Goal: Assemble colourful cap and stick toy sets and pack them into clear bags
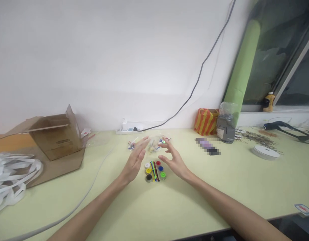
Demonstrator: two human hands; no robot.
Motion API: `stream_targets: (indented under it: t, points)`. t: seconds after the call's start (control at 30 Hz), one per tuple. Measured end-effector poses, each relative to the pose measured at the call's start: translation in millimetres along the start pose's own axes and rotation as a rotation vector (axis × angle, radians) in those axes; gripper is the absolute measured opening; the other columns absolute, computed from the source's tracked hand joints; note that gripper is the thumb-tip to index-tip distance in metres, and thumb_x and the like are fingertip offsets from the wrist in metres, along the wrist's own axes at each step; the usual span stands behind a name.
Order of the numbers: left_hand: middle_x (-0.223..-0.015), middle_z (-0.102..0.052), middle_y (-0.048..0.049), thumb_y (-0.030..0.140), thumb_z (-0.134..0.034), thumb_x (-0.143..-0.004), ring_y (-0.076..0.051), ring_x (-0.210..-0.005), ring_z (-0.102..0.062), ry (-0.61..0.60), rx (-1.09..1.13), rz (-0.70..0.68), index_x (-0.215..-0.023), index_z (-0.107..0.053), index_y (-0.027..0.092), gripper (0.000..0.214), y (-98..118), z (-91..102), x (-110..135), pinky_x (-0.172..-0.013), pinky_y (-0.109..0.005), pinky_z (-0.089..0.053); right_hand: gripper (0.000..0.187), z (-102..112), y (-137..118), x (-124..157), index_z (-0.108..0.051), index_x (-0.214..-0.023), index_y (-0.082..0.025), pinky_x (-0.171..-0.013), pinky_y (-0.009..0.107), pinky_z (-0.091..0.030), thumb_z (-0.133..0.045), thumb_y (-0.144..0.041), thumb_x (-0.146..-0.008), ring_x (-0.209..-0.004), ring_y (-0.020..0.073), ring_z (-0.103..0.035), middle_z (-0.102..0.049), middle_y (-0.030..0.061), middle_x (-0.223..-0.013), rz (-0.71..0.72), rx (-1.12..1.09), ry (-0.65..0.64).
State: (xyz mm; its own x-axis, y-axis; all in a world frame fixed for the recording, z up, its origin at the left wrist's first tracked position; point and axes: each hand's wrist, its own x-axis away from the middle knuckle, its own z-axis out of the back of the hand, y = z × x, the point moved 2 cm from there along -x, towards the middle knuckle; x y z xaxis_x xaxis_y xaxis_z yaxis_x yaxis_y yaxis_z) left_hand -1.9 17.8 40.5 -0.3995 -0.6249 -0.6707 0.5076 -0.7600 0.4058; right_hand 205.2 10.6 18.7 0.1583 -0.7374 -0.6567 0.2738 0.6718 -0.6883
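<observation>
1. A pale green tabletop (114,214) spreads beneath both hands, running back to a white wall (106,60).
2. Two bare forearms reach in from the lower corners of the view and slant inward, bringing the hands near the middle of the tabletop, well apart from each other.
3. A cardboard box (56,142) with raised flaps sits to the left, well apart from the left hand.
4. The left hand (134,162) is released: its fingers are stretched forward and together, the thumb beside them, the palm turned inward. The right hand (175,161) is likewise released and grasps nothing, its fingers loosely spread and slightly bent, its thumb pointing inward. Both appear raised above the tabletop.
5. Clear plastic bags with small coloured pieces lie beyond the fingertips, one (132,144) near the left hand, another (154,146) between and behind the hands.
6. A bundle of slim arrow-shaped sticks (155,171), coloured green, blue, yellow, red and black, lies lengthwise between the hands, slightly nearer the person than the fingertips.
7. Six small round discs flank the sticks: white (147,165), yellow (148,171) and black (149,178) toward the left hand; red (158,163), blue (161,168) and green (163,175) toward the right.
</observation>
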Motion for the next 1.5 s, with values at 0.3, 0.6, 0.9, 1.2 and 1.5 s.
stream_targets:
  t: [0.3, 0.6, 0.9, 1.2, 1.5]
  points:
    - [-0.062, -0.064, -0.0038, 0.054, -0.045, -0.100, -0.014, -0.057, -0.057, -0.009, 0.653, 0.388, -0.106, -0.073, 0.010, 0.052, -6, -13.5, 2, -0.059, -0.028, -0.048, 0.032, -8, 4, 2, -0.058, -0.087, -0.019, -0.081, 0.033, -0.054, -0.064, -0.050, -0.090, -0.087, 0.0200, -0.068, -0.071, 0.0053, -0.088, -0.248, -0.404, -0.035]
    - [-0.052, -0.055, 0.0029, 0.054, -0.043, -0.100, -0.012, -0.043, -0.045, 0.092, 0.526, 0.432, -0.118, -0.062, 0.011, 0.051, -15, -11.3, 3, -0.046, -0.024, -0.037, 0.031, 40, 73, -11, -0.041, -0.107, -0.022, -0.049, 0.024, -0.040, -0.049, -0.046, -0.090, -0.047, 0.0144, -0.051, -0.055, -0.0073, -0.061, -0.369, -0.226, 0.425]
    - [-0.052, -0.042, 0.0061, 0.033, -0.035, -0.098, -0.014, -0.047, -0.041, -0.011, -0.154, 0.351, -0.123, -0.065, 0.019, 0.042, -55, -3.9, 7, -0.056, -0.025, -0.032, 0.034, 103, 150, -25, -0.048, -0.120, -0.015, -0.073, 0.033, -0.040, -0.042, -0.018, -0.087, -0.084, 0.0267, -0.060, -0.064, 0.0102, -0.086, -0.656, 0.655, 0.414]
    - [-0.052, -0.044, 0.0053, 0.028, -0.035, -0.098, -0.013, -0.046, -0.044, 0.053, -0.267, 0.253, -0.122, -0.066, 0.018, 0.040, -49, -2.7, 7, -0.057, -0.025, -0.031, 0.040, 87, 160, -36, -0.052, -0.122, -0.015, -0.090, 0.039, -0.037, -0.047, -0.012, -0.083, -0.110, 0.0316, -0.047, -0.055, 0.0163, -0.113, -0.325, 0.935, 0.370]
    - [-0.053, -0.048, 0.0053, 0.025, -0.034, -0.099, -0.014, -0.047, -0.047, -0.020, -0.249, 0.221, -0.124, -0.065, 0.018, 0.040, -44, -10.1, 11, -0.058, -0.025, -0.033, 0.047, 70, 147, -31, -0.052, -0.132, -0.016, -0.093, 0.040, -0.039, -0.042, -0.007, -0.086, -0.116, 0.0303, -0.048, -0.060, 0.0149, -0.125, -0.231, 0.937, 0.182]
